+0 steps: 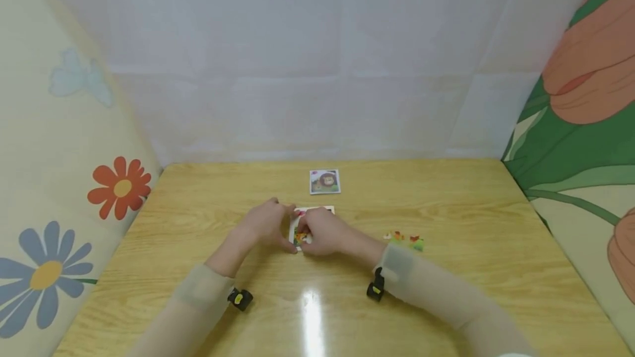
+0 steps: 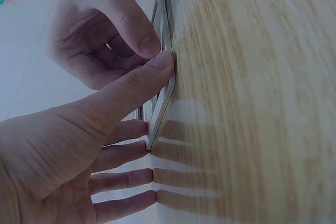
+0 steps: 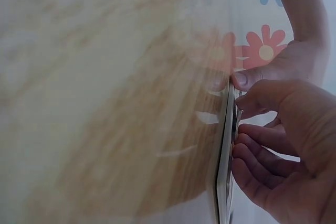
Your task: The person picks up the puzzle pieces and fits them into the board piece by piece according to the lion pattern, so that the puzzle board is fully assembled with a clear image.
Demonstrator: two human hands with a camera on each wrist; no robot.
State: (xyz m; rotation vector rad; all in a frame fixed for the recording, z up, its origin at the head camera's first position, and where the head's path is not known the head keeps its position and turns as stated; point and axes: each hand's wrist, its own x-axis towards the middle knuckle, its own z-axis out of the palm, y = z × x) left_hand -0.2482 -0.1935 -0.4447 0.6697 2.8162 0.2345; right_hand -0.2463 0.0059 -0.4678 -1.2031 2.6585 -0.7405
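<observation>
A small white-framed picture puzzle board (image 1: 292, 236) lies on the wooden table, partly covered by both hands. My left hand (image 1: 265, 225) holds its left side, with the thumb at the near corner and the fingers by the far corner. Over the board's face my right hand (image 1: 324, 230) bends down, its thumb and fingertips around an orange and white puzzle piece (image 1: 303, 238) low against the board. In the right wrist view the fingertips (image 3: 242, 153) touch the board's face. The piece's outline is mostly hidden by my fingers.
Behind the board lies a square lion picture (image 1: 324, 181) with a white border. Several loose colourful puzzle pieces (image 1: 404, 240) lie to the right, beside my right forearm. A white cloth (image 1: 317, 70) hangs at the back, with flower-printed panels (image 1: 585, 180) at the sides.
</observation>
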